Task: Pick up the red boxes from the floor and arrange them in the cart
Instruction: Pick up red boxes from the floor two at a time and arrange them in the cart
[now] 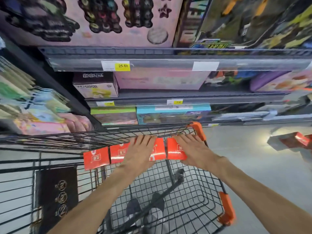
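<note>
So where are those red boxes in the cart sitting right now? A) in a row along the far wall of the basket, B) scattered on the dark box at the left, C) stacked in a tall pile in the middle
A: the red boxes stand side by side against the far wire wall of the cart, with the left hand and right hand laid flat on them.

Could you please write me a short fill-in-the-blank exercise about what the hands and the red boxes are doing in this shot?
1. The red boxes in the cart stand in a row of ____.
2. The left hand and right hand both lie on ____ boxes.
3. The cart's corner guards are ____.
4. More red boxes lie on the ____ at right.

Missing words: four; red; orange; floor
</note>
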